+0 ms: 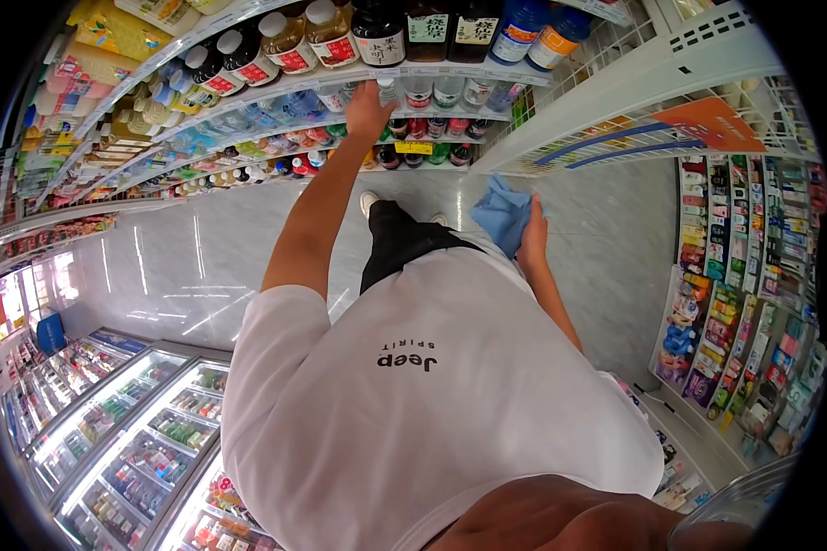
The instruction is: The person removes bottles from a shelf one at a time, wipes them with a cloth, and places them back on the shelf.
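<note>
My left hand [368, 112] reaches into the second shelf from the top of the drinks rack. Its fingers and thumb are around a clear plastic bottle [388, 93] with a pale cap; the fingertips are partly hidden under the shelf edge above. More clear bottles [447, 91] stand in a row to the right of it. Lower on the right, my right hand [531, 231] is closed on a crumpled blue cloth [503, 213], which hangs in front of my body above the floor.
Dark bottles [379, 35] line the top shelf, and cola-type bottles [436, 128] sit below. A white rack end panel [606, 92] stands right of the drinks. Packaged goods [708, 312] fill shelves at far right; lit glass-door coolers [138, 450] stand behind left. The floor [606, 220] is grey tile.
</note>
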Action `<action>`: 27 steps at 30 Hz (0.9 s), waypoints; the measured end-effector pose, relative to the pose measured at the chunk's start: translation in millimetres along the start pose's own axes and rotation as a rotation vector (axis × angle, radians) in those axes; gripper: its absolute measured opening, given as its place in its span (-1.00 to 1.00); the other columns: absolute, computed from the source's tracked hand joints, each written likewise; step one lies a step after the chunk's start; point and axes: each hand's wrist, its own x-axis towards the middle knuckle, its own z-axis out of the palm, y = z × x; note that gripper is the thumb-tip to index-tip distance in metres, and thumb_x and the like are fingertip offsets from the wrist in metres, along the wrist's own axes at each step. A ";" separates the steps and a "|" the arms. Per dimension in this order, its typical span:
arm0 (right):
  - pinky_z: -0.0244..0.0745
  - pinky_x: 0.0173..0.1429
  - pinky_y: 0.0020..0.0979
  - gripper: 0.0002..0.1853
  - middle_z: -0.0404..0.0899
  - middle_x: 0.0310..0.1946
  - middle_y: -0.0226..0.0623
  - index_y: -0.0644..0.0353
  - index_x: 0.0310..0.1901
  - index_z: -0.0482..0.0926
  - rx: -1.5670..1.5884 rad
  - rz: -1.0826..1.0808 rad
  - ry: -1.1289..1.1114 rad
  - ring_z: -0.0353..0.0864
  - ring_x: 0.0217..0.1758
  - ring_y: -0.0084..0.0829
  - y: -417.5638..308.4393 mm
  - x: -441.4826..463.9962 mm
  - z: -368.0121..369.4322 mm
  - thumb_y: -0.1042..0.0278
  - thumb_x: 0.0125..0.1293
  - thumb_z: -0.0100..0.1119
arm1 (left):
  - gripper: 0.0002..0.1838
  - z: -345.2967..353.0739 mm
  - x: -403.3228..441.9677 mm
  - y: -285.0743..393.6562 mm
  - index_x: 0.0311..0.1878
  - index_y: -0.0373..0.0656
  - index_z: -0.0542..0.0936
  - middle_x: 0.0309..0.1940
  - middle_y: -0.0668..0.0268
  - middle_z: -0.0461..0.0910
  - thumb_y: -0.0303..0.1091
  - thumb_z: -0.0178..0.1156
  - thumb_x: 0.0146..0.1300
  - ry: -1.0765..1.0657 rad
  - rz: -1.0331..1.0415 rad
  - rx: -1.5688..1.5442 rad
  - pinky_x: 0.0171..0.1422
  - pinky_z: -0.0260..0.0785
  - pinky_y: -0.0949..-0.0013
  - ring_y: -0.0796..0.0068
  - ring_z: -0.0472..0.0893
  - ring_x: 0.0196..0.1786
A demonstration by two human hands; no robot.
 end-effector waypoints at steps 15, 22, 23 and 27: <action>0.36 0.27 -0.38 -0.44 0.63 -0.01 -0.21 0.36 0.04 0.58 -0.021 0.020 0.029 0.57 0.04 -0.42 3.4 -4.0 -3.9 -0.10 0.54 -0.07 | -0.47 -13.5 28.4 10.9 -0.11 -0.23 0.66 -0.13 0.03 0.69 0.10 0.38 0.13 -0.273 -0.216 0.237 -0.07 0.56 0.06 0.02 0.70 -0.10; 0.38 0.26 -0.37 -0.43 0.64 -0.01 -0.22 0.36 0.03 0.59 0.012 0.015 -0.037 0.57 0.04 -0.41 10.6 -1.2 -8.0 -0.12 0.53 -0.08 | -0.50 8.3 36.7 -12.8 -0.45 -0.27 0.64 -0.43 0.03 0.70 0.08 0.35 0.15 -0.192 -0.164 0.196 -0.20 0.53 0.04 0.00 0.69 -0.29; 0.38 0.26 -0.37 -0.42 0.64 -0.01 -0.22 0.36 0.03 0.59 0.003 0.007 -0.034 0.57 0.04 -0.41 9.6 -3.4 -6.7 -0.12 0.53 -0.08 | -0.53 7.9 33.2 -10.9 -0.39 -0.26 0.64 -0.43 0.05 0.69 0.06 0.36 0.16 -0.180 -0.182 0.167 -0.20 0.52 0.04 0.01 0.69 -0.29; 0.38 0.25 -0.38 -0.42 0.64 -0.01 -0.21 0.36 0.02 0.60 -0.029 0.019 -0.004 0.57 0.04 -0.42 11.2 -2.2 -5.1 -0.12 0.53 -0.09 | -0.51 7.0 2.1 -17.3 0.00 -0.22 0.53 -0.33 0.13 0.66 -0.08 0.40 0.15 0.026 -0.125 -0.085 -0.19 0.49 0.06 0.04 0.66 -0.27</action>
